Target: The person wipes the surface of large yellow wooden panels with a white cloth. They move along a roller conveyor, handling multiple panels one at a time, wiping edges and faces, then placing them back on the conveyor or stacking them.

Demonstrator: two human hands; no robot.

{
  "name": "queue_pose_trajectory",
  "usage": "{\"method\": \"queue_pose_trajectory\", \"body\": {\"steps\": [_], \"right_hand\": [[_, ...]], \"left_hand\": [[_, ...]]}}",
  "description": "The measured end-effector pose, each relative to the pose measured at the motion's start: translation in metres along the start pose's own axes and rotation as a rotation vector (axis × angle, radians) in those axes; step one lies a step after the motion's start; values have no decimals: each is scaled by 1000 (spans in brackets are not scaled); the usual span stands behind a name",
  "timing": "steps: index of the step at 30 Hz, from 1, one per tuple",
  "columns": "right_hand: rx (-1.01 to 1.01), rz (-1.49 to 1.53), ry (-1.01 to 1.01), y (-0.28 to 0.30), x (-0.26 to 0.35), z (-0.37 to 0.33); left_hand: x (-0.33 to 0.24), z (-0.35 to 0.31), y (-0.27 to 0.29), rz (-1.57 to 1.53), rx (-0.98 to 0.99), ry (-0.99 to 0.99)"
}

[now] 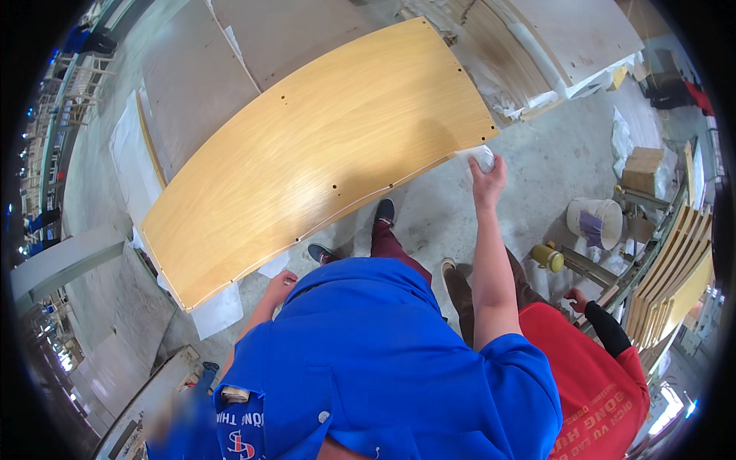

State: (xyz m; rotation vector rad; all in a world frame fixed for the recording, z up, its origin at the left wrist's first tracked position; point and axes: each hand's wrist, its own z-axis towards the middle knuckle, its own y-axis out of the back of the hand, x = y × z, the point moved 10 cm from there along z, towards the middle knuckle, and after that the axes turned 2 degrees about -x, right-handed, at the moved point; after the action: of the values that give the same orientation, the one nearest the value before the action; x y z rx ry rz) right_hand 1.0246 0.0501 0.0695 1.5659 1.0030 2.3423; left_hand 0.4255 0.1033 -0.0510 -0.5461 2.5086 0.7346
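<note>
A large light-wood panel point(330, 126) with a curved far edge and several dark holes lies before me. Along its near edge runs a thin white line point(349, 205), continuing up the left end. My right hand point(489, 182), arm stretched forward, grips a crumpled white sheet point(481, 157) at the panel's right near corner. Close to my body, my left hand point(280, 287) hangs beside the near edge with its fingers curled. What it holds, if anything, I cannot make out.
Flat boards point(195, 84) lie beyond the panel. A wrapped stack point(529, 61) stands at the far right. A person in a red shirt point(579, 376) is close on my right, near a white bucket point(596, 218) and leaning curved boards point(675, 276). A grey beam point(69, 264) is at left.
</note>
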Motion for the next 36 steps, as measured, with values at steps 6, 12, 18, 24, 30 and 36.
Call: {"method": "queue_pose_trajectory", "body": {"steps": [6, 12, 18, 24, 30, 36], "right_hand": [[-99, -42, 5, 22, -23, 41], [-112, -109, 7, 27, -29, 59], [-90, -159, 21, 24, -32, 65], [-122, -149, 24, 32, -41, 78], [-88, -174, 66, 30, -36, 100], [19, -273, 53, 14, -25, 117]], "left_hand": [[-16, -1, -5, 31, -6, 50], [-29, 2, -11, 52, -2, 45], [-37, 5, -15, 11, 9, 26], [-43, 5, -16, 38, 4, 35], [-48, 4, -19, 61, -19, 43], [-46, 2, -26, 36, -9, 117]]}}
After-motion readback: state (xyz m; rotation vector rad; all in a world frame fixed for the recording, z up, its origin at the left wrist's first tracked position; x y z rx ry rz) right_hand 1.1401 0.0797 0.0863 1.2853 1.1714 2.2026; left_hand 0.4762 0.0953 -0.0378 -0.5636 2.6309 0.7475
